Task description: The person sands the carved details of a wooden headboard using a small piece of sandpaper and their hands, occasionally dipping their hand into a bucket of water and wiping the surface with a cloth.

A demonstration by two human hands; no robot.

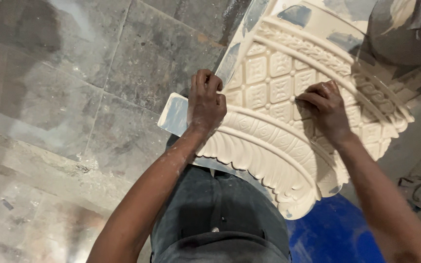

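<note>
Gripping panel edge, left hand (205, 102) was fisted over rim of cream relief moulding (278, 126), which rested across lap between both hands. Right hand (325, 109) pressed narrow, fingertips pinched on lattice squares; any tool there couldn't be made out. Risk judged: brittle ornament chipping under hard pressure, or panel sliding off lap onto tiled floor (74, 97). Moulding's far end cut off.

bare floor (74, 73) left, plaster moulding (288, 122) right
</note>
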